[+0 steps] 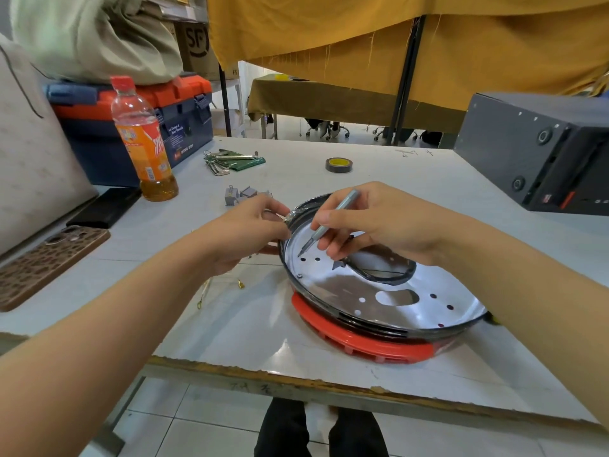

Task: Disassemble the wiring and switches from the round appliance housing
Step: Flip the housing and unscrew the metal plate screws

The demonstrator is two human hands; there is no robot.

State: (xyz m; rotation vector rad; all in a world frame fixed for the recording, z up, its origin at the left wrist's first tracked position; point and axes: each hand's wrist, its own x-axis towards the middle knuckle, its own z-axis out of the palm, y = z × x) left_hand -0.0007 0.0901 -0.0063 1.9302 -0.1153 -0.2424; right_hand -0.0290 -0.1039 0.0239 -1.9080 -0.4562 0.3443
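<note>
Near the front edge of the desk (230, 324), toward its right side, sits the round housing (379, 301): a shallow black-rimmed dish with a shiny metal plate inside, resting on a red slotted base (356, 344). The plate is pierced with small round holes, one oval cut-out and a larger dark opening near its middle, where thin wires show. The right hand (379, 222) grips a slim grey screwdriver (329, 222) like a pen, its tip down on the plate near the far left rim. The left hand (250, 232) holds the housing's left rim, fingers curled over the edge. Loose wires with brass terminals (240, 284) lie on the desk just left of the housing. Small grey switch parts (240, 194) sit beyond the left hand.
</note>
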